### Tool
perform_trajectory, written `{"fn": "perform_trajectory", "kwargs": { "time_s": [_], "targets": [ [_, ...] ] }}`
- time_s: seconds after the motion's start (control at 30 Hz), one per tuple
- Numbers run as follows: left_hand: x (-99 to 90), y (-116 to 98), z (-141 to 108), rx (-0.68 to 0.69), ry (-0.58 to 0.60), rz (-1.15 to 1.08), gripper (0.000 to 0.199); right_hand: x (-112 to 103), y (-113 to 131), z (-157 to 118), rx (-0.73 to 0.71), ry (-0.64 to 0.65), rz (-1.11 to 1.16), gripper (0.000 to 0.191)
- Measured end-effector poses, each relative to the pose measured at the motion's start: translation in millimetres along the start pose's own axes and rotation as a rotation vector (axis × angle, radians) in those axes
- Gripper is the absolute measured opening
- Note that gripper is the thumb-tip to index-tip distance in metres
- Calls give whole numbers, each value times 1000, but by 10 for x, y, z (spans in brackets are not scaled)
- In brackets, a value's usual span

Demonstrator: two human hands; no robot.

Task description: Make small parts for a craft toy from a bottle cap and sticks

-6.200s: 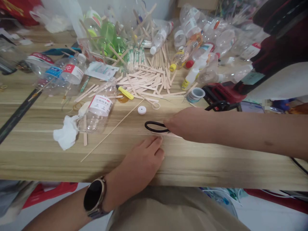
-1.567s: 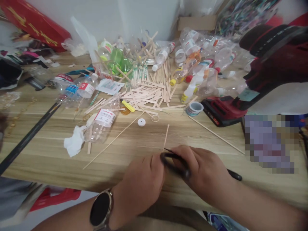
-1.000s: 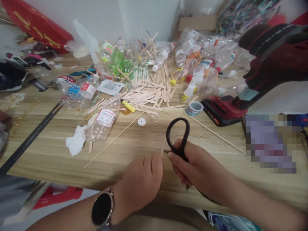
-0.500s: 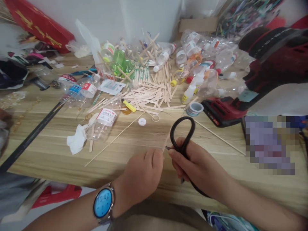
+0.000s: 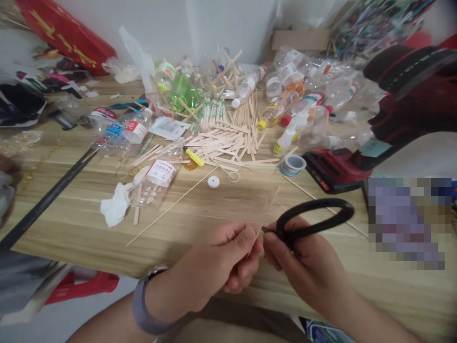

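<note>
My left hand (image 5: pixel 232 252) pinches a thin, pale wooden craft stick (image 5: pixel 273 196) between thumb and fingers, its blurred upper end slanting up to the right. Black-handled scissors (image 5: pixel 316 204) are in my right hand (image 5: pixel 305 259), gripped low near the blades, with one handle loop sticking out to the right. Their dark metal tip points at the stick beside my left thumb; whether it touches cannot be made out. Beyond my hands lie a white disc with a small centre hole (image 5: pixel 213 181) and a thin skewer (image 5: pixel 171 207).
A clear labelled bottle (image 5: pixel 159 172) and crumpled tissue (image 5: pixel 114 206) lie left. Craft sticks (image 5: pixel 228 143) are heaped behind, near a yellow-handled tool (image 5: pixel 194 157). A tape roll (image 5: pixel 293 164) and red-black power tool (image 5: pixel 333 169) stand right. Plastic bottles (image 5: pixel 285 100) crowd the back.
My left wrist has turned, bringing the thumb and curled fingers into view and hiding the watch face. The scissors' handle loop has swung from upright to leaning right. The stick now tilts more rightward.
</note>
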State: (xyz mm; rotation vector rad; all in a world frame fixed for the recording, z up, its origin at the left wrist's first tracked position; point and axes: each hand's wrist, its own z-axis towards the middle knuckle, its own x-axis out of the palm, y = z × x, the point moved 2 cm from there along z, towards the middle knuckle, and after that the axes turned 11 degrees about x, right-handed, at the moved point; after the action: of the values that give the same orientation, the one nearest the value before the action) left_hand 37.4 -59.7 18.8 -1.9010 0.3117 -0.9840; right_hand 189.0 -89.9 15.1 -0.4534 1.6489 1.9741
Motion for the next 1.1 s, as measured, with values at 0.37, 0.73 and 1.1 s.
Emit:
{"fn": "perform_trajectory", "kwargs": {
  "time_s": [0.37,0.73,1.1],
  "targets": [
    [-57,35,61,18,166,-115,37,-135,-96,4,-360,-47,-143,10],
    [-114,8,100,-21,208,6,42,-139,-52,0,-424,-48,-272,9],
    [-200,-77,149,226,215,494,41,55,-20,-36,339,305,355,28]
  ]
}}
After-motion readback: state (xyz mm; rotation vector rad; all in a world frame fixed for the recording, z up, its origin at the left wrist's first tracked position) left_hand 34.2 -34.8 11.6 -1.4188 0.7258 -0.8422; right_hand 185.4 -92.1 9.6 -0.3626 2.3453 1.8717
